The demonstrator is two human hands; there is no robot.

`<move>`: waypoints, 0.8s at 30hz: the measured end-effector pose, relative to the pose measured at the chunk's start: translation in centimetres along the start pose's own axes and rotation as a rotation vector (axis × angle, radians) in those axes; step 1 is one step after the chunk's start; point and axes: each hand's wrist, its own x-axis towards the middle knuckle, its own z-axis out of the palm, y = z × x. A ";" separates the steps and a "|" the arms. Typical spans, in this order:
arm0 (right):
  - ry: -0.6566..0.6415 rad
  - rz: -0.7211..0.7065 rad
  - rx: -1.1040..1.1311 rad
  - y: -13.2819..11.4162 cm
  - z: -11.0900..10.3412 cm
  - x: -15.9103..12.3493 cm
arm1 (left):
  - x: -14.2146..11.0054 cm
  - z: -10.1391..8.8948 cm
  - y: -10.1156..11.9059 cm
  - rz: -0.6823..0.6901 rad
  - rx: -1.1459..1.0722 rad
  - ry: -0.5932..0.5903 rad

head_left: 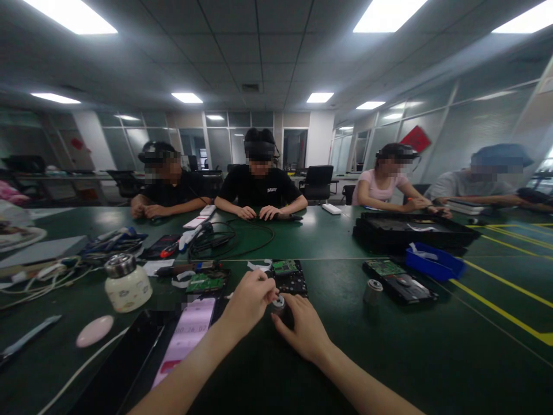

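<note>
On the green table in front of me stands a small silvery metal cylinder (280,304) with a round hole in its top. My right hand (305,328) steadies it, thumb on the near side and fingers curled along the far side. Just above its top, the thumb and fingertips of my left hand (253,297) are pinched together; whatever they hold is too small to make out. Right behind both hands lies an opened hard drive (298,282) with a green circuit board (285,267). A similar metal cylinder (373,292) stands farther right, beside another hard drive (406,285).
Left of my hands are a phone (190,328) showing a timer, a cream flask (128,288), a pink oval object (95,331), cables (211,239) and another green circuit board (205,282). A blue tray (436,265) and black tray (367,230) stand right. Several people sit opposite.
</note>
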 end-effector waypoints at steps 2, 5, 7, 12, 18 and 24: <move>0.006 -0.008 0.008 0.0 0.0 0.0 | -0.2 0.6 0.0 0.020 0.064 0.023; 0.002 -0.008 0.010 0.0 0.1 0.0 | -0.4 0.9 -0.1 0.000 0.109 0.020; -0.002 -0.006 0.012 0.0 0.0 0.0 | -0.4 0.8 0.0 -0.016 0.076 0.015; 0.010 -0.012 0.006 0.2 0.2 -0.1 | -0.3 1.0 0.1 -0.138 -0.169 0.028; 0.023 -0.022 -0.003 0.5 0.6 0.0 | -0.3 1.6 0.3 -0.234 -0.337 0.067; 0.000 -0.015 -0.005 0.5 0.5 0.1 | -0.7 2.1 0.5 -0.059 -0.437 0.073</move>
